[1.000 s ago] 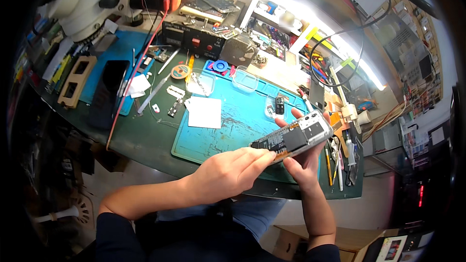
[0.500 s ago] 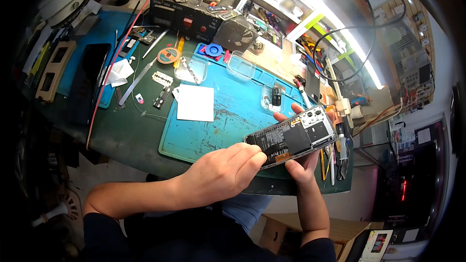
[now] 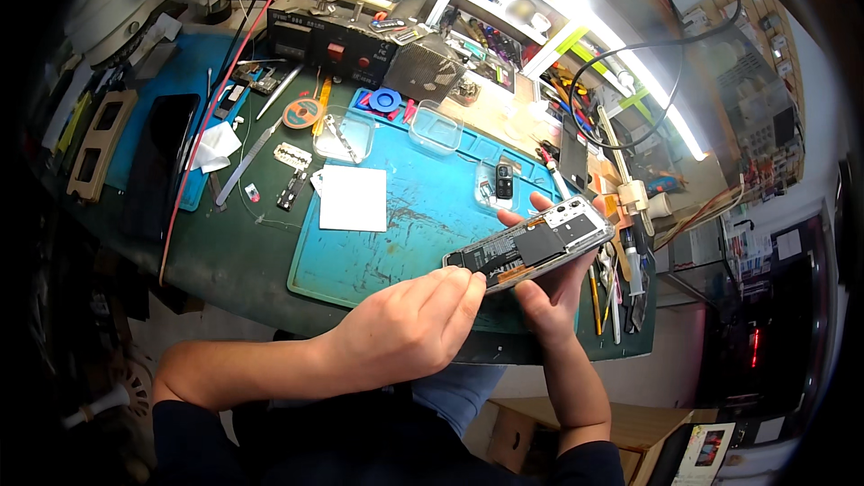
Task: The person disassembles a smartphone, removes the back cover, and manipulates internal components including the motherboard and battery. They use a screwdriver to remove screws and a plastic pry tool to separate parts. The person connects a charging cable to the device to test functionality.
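Observation:
An opened smartphone (image 3: 531, 243) is held tilted above the front right of the work mat, its back cover off. The black battery, a dark square panel and the camera lenses at its far right end are exposed. Under and around it, my right hand (image 3: 551, 306) grips the phone, with the thumb along the near edge and fingers showing behind the far edge. At the phone's lower left end, the fingers of my left hand (image 3: 414, 319) are pinched together against it. Whatever lies between those fingertips is hidden.
On the blue work mat (image 3: 396, 198) lie a white square pad (image 3: 354, 199) and clear plastic boxes (image 3: 436, 128). A razor blade (image 3: 292, 156), tweezers (image 3: 247, 164) and a solder-wire spool (image 3: 303, 112) are to the left. A red cable (image 3: 220, 94) crosses there. Pens and a syringe (image 3: 635, 272) stand right.
The phone has tipped to a flatter angle toward my view and moved slightly left with both hands. My left fingers remain pinched at its lower end. The whole view has shifted a little.

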A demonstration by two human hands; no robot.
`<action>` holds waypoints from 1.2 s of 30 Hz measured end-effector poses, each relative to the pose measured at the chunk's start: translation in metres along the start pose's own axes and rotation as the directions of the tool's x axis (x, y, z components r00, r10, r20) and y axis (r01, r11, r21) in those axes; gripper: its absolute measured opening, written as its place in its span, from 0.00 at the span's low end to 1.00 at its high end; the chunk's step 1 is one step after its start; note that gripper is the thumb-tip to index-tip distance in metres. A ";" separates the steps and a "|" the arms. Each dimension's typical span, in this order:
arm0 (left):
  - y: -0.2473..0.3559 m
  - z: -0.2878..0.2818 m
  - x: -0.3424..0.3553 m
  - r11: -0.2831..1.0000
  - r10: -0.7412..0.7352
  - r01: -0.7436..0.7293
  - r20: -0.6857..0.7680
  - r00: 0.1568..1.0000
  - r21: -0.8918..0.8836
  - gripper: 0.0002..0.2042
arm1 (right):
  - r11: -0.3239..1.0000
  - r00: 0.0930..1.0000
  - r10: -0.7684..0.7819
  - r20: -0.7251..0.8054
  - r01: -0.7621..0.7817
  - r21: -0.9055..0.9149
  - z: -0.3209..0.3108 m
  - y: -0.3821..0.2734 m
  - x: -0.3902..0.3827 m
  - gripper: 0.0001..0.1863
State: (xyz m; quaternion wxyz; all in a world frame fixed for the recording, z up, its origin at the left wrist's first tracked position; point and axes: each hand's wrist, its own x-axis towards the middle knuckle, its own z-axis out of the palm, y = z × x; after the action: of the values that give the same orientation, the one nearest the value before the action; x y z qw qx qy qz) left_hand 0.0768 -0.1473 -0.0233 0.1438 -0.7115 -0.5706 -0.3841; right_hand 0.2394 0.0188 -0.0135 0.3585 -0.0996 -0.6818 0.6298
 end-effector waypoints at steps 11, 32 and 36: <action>-0.004 -0.022 0.023 0.986 -0.119 0.135 0.153 0.981 -0.096 0.19 | 0.992 0.999 -0.006 -0.047 0.000 -0.123 0.009 -0.003 0.000 0.72; -0.011 -0.027 0.057 0.981 -0.173 0.185 0.155 0.973 -0.066 0.09 | 0.970 0.992 0.050 -0.118 -0.076 -0.231 0.030 -0.019 0.007 0.72; -0.012 -0.023 0.057 0.978 -0.191 0.200 0.146 0.971 -0.052 0.09 | 0.980 0.991 0.074 -0.111 -0.093 -0.177 0.030 -0.022 0.009 0.71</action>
State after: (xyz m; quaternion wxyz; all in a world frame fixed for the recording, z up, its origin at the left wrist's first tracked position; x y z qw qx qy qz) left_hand 0.0597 -0.1184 0.0294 0.0412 -0.6813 -0.6337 -0.3641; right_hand 0.2217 -0.0037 0.0117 0.3563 -0.1931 -0.7121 0.5734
